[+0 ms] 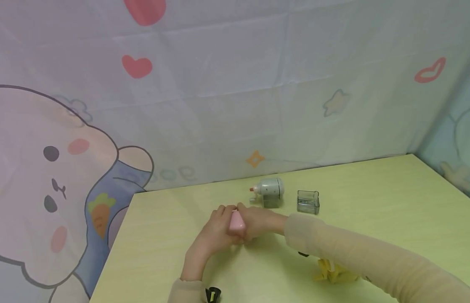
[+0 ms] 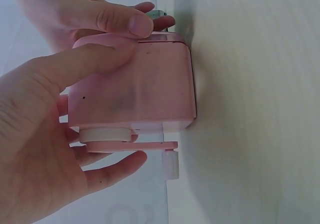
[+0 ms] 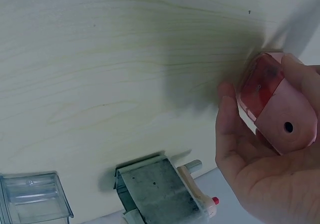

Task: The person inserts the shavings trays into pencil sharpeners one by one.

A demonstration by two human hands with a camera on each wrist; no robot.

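Both hands hold a pink pencil sharpener [image 1: 237,223] with a side crank, close over the table. My left hand [image 1: 216,231] grips it from the left, its thumb lying along the pink body [image 2: 150,89] in the left wrist view. Below that body, the crank handle [image 2: 171,164] hangs beside the left fingers. From the other side my right hand [image 1: 259,221] grips the sharpener, with its thumb on the edge. A reddish see-through drawer [image 3: 261,81] shows at one end in the right wrist view, near a round black hole.
Behind the hands stands a grey-green crank sharpener [image 1: 270,189]. To its right lies a clear drawer [image 1: 308,202]. A yellow object [image 1: 335,271] is partly hidden by the right sleeve. Near the left cuff sits a black item [image 1: 213,294]. A patterned curtain [image 1: 219,105] hangs behind the table.
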